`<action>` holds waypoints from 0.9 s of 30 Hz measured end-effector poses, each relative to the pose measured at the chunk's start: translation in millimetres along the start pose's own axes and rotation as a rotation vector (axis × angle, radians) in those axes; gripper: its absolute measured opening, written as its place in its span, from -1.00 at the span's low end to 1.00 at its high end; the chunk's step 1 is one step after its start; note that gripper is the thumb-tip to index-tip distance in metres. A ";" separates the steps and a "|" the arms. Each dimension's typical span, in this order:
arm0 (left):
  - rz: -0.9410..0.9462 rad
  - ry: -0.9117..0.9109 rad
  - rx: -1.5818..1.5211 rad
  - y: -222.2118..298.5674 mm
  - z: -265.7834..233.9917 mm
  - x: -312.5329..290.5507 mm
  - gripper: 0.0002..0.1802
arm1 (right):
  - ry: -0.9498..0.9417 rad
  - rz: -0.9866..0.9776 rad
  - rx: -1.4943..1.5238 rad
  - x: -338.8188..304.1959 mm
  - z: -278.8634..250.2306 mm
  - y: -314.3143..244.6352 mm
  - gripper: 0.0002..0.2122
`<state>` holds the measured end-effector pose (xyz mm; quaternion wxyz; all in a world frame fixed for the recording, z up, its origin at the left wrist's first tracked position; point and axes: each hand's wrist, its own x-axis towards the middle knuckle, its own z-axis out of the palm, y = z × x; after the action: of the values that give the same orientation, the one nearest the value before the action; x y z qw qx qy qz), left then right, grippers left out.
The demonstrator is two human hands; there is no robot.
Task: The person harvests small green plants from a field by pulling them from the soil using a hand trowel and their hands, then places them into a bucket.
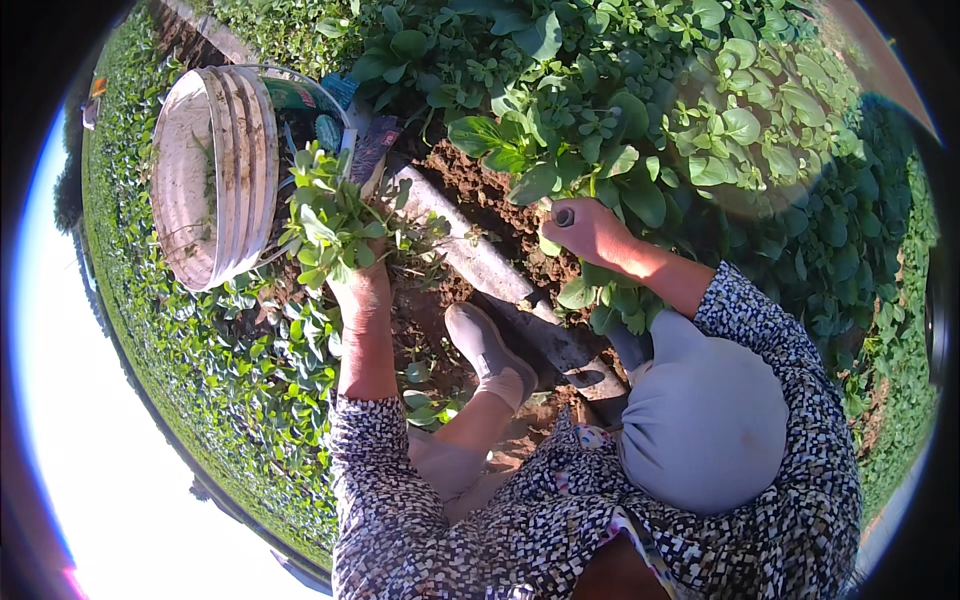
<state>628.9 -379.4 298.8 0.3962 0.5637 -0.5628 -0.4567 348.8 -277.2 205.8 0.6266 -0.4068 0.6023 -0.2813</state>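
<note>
My left hand (364,278) is closed round a bunch of leafy green plants (332,215), held up beside the bucket. The leaves hide most of its fingers. My right hand (598,236) is a fist at the edge of the bed of broad-leaved greens (640,150). From that fist shows the dark round end of a handle (565,217); the rest of the tool is hidden by the hand and leaves. Leaves crowd around the right hand, and brown loose soil (475,180) lies just left of it.
A dirty white ribbed bucket (245,170) lies tipped on its side at the left. Behind it are a green and blue package (300,95) and a dark flat object (375,145). A pale pipe-like strip (470,235) crosses between the beds, near my shoe (480,345).
</note>
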 end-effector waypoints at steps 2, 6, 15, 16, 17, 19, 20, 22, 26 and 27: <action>0.291 0.159 0.261 73.1 -31.6 24.2 -0.59 | -0.006 0.049 -0.108 -7.7 -12.3 -10.2 -0.75; 0.355 0.551 0.801 159.6 -130.7 111.1 -0.51 | 0.009 -0.014 -0.097 -15.4 -11.2 -17.3 -0.75; 0.916 0.304 0.963 93.2 4.8 42.2 -0.63 | 0.006 0.029 -0.146 -32.2 -33.2 26.1 -0.65; 0.780 0.042 0.785 67.4 27.2 14.9 -0.63 | -0.017 -0.007 -0.139 -30.7 -29.8 25.6 -0.65; 0.413 -0.263 0.723 38.8 49.9 -6.9 -0.60 | -0.030 -0.032 -0.137 -29.1 -27.9 25.1 -0.66; 0.051 -0.523 1.004 -42.1 86.1 -39.5 -0.47 | -0.070 -0.074 -0.244 -24.4 -24.9 20.4 -0.72; 0.044 -0.543 1.031 -89.3 86.4 -51.9 -0.43 | -0.086 -0.056 -0.216 -22.3 -22.0 13.7 -0.72; -0.033 -0.556 1.076 -126.0 105.2 -55.8 -0.39 | -0.093 -0.027 -0.229 -29.8 -27.7 6.3 -0.70; -0.272 -0.543 0.872 -155.3 114.4 -47.6 -0.46 | -0.157 -0.029 -0.294 -35.5 -34.9 14.0 -0.72; -0.290 -0.562 0.819 -153.5 115.2 -44.6 -0.51 | -0.160 -0.009 -0.295 -37.3 -40.2 12.6 -0.72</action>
<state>562.3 -319.1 123.4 -0.0908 0.6002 -0.6963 -0.3829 303.2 -246.2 217.1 0.6047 -0.5184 0.5834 -0.1592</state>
